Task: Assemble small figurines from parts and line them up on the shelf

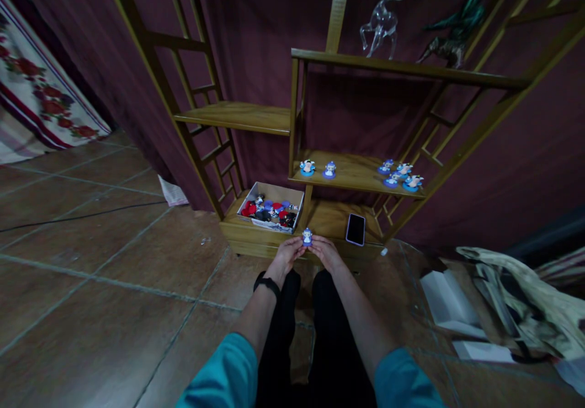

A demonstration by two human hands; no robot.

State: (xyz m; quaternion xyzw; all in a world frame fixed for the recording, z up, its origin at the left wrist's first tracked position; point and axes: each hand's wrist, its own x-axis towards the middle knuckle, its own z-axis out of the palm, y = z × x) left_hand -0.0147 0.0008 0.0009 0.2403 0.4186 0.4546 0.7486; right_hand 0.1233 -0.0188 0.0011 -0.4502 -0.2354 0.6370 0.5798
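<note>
Between the fingertips of both hands I hold a small purple and white figurine (307,237) upright, in front of the cabinet's low edge. My left hand (289,254) grips its base from the left, and my right hand (325,250) from the right. Just behind, a cardboard box (299,204) holds several jumbled red, black, blue and white figurines. On the shelf (351,173) above stand a blue-based figurine (307,168) and a purple one (329,170) at the left. Several more figurines (403,175) are grouped at its right end.
A phone (355,229) lies on the low board, right of the box. A clear glass deer (381,21) and a dark green-brown statue (454,33) stand on the top shelf. White boxes (450,301) and a pale cloth bag (534,298) lie on the tiled floor at right.
</note>
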